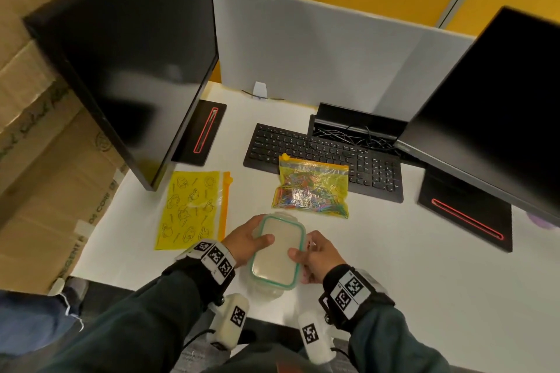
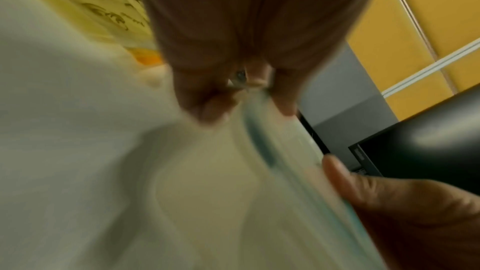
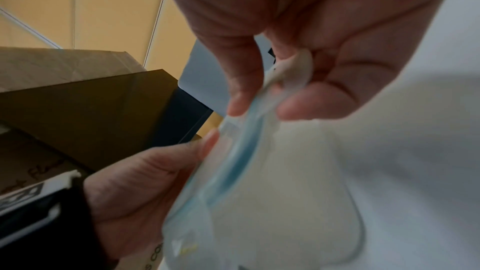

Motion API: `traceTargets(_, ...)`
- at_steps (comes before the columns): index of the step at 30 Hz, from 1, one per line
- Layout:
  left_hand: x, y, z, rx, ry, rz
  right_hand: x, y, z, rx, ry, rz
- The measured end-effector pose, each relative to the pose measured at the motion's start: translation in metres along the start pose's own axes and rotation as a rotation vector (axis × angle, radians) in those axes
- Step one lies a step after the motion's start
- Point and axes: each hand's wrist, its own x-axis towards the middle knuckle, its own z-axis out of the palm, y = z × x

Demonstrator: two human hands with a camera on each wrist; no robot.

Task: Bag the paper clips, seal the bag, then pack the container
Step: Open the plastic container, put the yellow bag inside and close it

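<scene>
The container [image 1: 277, 254] is gripped by both hands, left hand [image 1: 245, 241] and right hand [image 1: 318, 254]. The full bag [image 1: 312, 189] lies beyond them. If a latch is pulled hard, the lid could be dropped.

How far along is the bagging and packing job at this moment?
Done: the paper clips sit inside a yellow zip bag lying on the desk before the keyboard; whether it is fully sealed is unclear. In hand: the left hand and right hand grip the lidded container by its sides. Left: open it, put the bag in. A second, flat yellow bag lies apart.
</scene>
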Motion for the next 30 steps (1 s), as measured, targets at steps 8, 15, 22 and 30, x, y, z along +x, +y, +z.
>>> traceTargets(8,0.0,0.009,-0.005,0.29,0.254,0.084,-0.001,-0.014,0.004,-0.193,0.234,-0.261)
traceTargets(15,0.0,0.041,-0.032,0.051,0.366,0.21,-0.02,-0.052,-0.016,0.304,-0.093,-0.278)
traceTargets(22,0.011,0.008,-0.063,1.056,0.301,-0.292,-0.035,-0.057,-0.066,-0.012,0.428,-0.591)
traceTargets(30,0.015,-0.002,-0.065,1.149,0.309,-0.236,-0.024,0.011,-0.073,-1.22,0.497,-0.327)
